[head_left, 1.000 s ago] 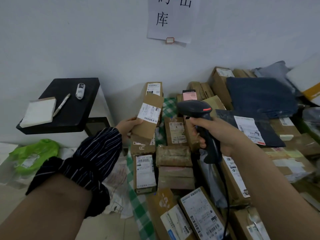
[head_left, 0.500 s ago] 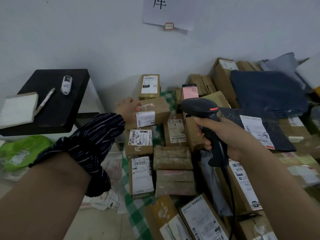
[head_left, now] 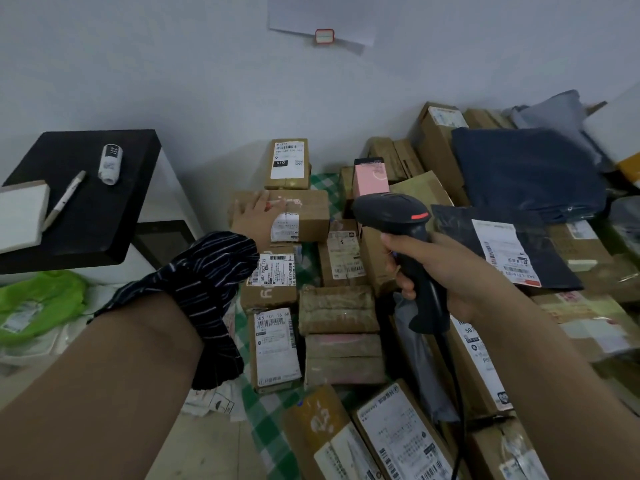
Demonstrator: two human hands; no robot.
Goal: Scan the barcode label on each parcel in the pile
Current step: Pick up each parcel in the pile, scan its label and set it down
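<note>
Left hand (head_left: 254, 216) lies flat, fingers straight, on box (head_left: 308, 211) at far edge of cloth (head_left: 325, 183), probably steadying its label (head_left: 284, 226). Right hand (head_left: 446, 271) clamps scanner (head_left: 398, 216), nose toward it.

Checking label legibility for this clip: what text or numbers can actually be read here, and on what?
"010": label on the upright box by the wall.
"505 101 16 6A": label on the flat box nearer the camera.
"PB02 T72": label on the middle box behind it, likely.
All other parcel labels, the small bottle and the wall paper: blurred, too small or cut off.
</note>
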